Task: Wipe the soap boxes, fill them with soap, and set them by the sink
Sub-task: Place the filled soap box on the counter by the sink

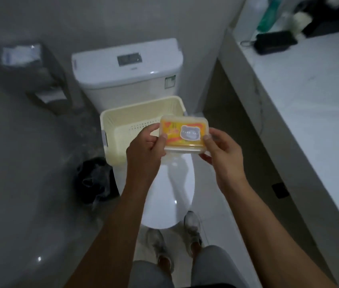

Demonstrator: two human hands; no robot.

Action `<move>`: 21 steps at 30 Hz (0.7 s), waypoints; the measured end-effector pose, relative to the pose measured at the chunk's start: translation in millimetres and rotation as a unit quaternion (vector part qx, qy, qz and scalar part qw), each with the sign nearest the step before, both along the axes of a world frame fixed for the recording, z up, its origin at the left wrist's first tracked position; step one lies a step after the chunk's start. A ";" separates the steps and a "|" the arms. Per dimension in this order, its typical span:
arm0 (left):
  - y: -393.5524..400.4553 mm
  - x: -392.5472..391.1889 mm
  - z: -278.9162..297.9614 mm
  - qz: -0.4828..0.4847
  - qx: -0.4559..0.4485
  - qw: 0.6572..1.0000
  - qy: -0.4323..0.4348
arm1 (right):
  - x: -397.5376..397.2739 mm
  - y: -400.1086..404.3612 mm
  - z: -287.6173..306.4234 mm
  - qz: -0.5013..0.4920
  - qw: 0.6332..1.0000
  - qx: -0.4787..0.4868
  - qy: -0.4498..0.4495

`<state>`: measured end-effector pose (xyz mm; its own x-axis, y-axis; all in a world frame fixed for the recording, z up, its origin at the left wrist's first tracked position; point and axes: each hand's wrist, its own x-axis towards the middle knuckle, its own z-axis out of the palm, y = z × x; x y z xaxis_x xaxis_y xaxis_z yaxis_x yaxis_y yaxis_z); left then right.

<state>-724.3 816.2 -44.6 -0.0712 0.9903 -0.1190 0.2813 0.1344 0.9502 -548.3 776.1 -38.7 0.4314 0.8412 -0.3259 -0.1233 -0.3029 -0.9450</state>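
Note:
A clear lidded soap box (184, 135) with an orange-yellow wrapped soap inside and a grey bear sticker on its lid is held level above the toilet. My left hand (146, 151) pinches its left end, thumb on the lid. My right hand (221, 154) grips its right end, thumb on top and fingers underneath. Just behind the box, a cream plastic basket (123, 125) rests on the closed toilet lid (170, 192); the part of its inside that shows holds nothing.
The white cistern (127, 65) stands behind the basket. A long white counter (309, 96) runs along the right, with a black box (275, 44) and bottles at its far end. A dark bin (96, 181) sits left of the toilet. A paper holder (39, 75) hangs at left.

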 end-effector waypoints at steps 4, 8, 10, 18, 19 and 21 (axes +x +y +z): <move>7.0 18.3 67.2 -0.052 0.023 0.998 -0.041 | 19.0 -13.6 61.3 -0.013 0.999 0.050 0.010; 8.4 44.3 118.3 -0.115 0.046 0.990 -0.061 | 40.5 -32.5 110.4 -0.054 0.994 0.091 0.006; 6.7 60.6 140.3 -0.135 0.040 0.986 -0.087 | 53.9 -40.9 131.5 -0.067 0.992 0.105 0.007; -10.9 147.4 181.1 -0.179 0.019 0.974 -0.137 | 126.3 -79.1 178.7 -0.138 0.983 0.117 -0.030; -15.4 161.1 182.9 -0.185 0.015 0.973 -0.137 | 137.7 -86.5 181.4 -0.147 0.982 0.118 -0.034; -25.4 189.4 185.5 -0.198 0.010 0.970 -0.137 | 160.9 -101.8 186.1 -0.161 0.978 0.124 -0.046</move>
<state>-534.8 790.8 140.9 0.3478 0.9356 -0.0609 0.0441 0.0486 0.9978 -387.4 674.3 147.4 0.7056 0.7045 -0.0768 -0.0855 -0.0230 -0.9961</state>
